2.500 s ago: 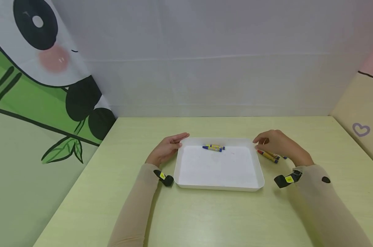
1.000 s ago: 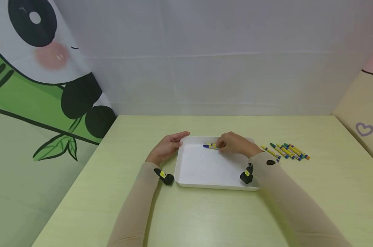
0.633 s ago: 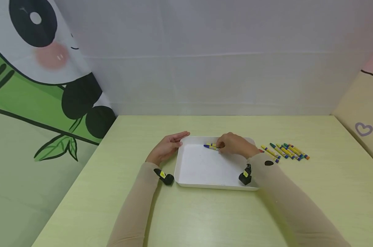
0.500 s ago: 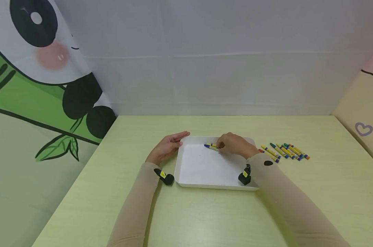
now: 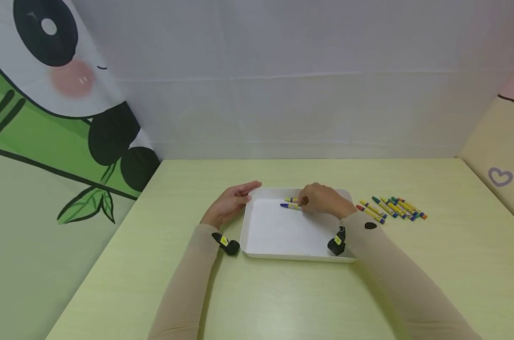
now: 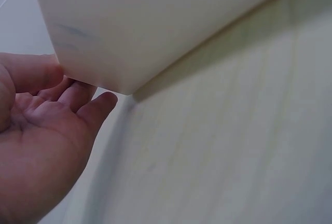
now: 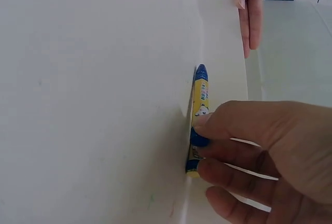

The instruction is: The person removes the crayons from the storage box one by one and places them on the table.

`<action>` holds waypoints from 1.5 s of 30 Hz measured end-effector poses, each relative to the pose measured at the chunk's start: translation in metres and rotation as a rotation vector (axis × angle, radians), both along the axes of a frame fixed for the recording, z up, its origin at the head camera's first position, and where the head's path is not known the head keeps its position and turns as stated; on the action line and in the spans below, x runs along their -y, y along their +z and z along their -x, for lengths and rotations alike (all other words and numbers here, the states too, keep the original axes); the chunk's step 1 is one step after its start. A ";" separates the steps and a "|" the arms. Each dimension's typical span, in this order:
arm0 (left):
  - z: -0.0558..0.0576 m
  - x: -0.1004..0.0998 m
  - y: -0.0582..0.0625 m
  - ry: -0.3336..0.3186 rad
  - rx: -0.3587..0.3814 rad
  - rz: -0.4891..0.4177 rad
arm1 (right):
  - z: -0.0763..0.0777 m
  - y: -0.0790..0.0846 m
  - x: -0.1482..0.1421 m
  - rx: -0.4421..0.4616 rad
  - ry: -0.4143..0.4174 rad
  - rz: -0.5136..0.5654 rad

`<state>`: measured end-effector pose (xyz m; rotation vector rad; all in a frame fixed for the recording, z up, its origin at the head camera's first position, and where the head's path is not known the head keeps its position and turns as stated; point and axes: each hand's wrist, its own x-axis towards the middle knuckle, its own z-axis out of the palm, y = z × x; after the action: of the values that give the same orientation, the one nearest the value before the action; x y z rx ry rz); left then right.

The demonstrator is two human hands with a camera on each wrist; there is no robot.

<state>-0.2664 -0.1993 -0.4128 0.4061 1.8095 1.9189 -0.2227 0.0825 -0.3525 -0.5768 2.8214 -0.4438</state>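
Note:
A shallow white tray [image 5: 278, 236] lies on the table. My left hand [image 5: 229, 204] touches its far left corner, thumb at the rim and fingers stretched out along the outside. The left wrist view shows that hand [image 6: 46, 130] close against the tray's outer wall. Inside the tray near its far wall, my right hand [image 5: 322, 199] pinches a blue crayon [image 5: 290, 206] by its rear part. Its blue tip and yellow wrapper show in the right wrist view, beside the thumb. A yellow-tipped crayon [image 5: 290, 199] lies just beyond it, partly behind the right hand's fingers.
Several crayons [image 5: 395, 208] lie side by side on the table, right of the tray. A red-tipped crayon [image 5: 371, 215] is nearest the right sleeve. The pale table [image 5: 189, 189] meets a grey backdrop [image 5: 304, 104] behind, with printed panels at both sides.
My right hand has come from the crayons on the table into the tray. The blue crayon has turned slightly and shifted nearer me, away from the yellow-tipped one. My left hand has stayed put.

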 end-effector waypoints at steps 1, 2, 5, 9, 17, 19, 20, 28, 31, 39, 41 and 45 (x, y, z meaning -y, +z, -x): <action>0.000 0.000 0.000 -0.002 -0.002 -0.002 | 0.000 0.001 0.000 0.003 0.001 0.002; 0.000 0.000 0.000 -0.003 -0.001 -0.003 | 0.000 0.002 0.000 0.006 0.003 0.004; 0.000 0.001 0.001 -0.005 -0.003 0.001 | -0.001 0.006 0.000 0.007 0.010 0.015; -0.001 0.001 0.001 -0.003 -0.002 0.004 | -0.005 0.014 -0.003 -0.001 0.015 0.050; 0.000 0.002 0.002 -0.005 -0.010 0.007 | -0.012 0.026 -0.018 -0.039 0.003 0.125; 0.001 0.001 0.002 -0.010 -0.013 -0.002 | -0.013 0.028 -0.024 -0.050 -0.001 0.137; 0.001 0.001 0.002 -0.012 -0.017 -0.005 | -0.013 0.029 -0.028 -0.053 -0.001 0.143; 0.003 -0.003 0.004 -0.005 -0.020 -0.011 | -0.015 0.038 -0.057 -0.066 -0.034 0.178; 0.005 -0.005 0.004 -0.002 -0.030 -0.003 | -0.016 0.041 -0.069 -0.070 -0.050 0.190; 0.011 -0.012 0.004 0.012 -0.025 0.005 | -0.015 0.045 -0.107 -0.065 -0.109 0.205; 0.012 -0.014 0.004 0.019 -0.018 0.002 | -0.013 0.044 -0.115 -0.073 -0.118 0.198; 0.014 -0.018 0.005 0.036 -0.006 -0.004 | -0.011 0.043 -0.133 -0.090 -0.133 0.184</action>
<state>-0.2801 -0.1814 -0.4082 0.3838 1.8291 1.9483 -0.2120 0.2160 -0.3097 -0.4545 2.9363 -0.7260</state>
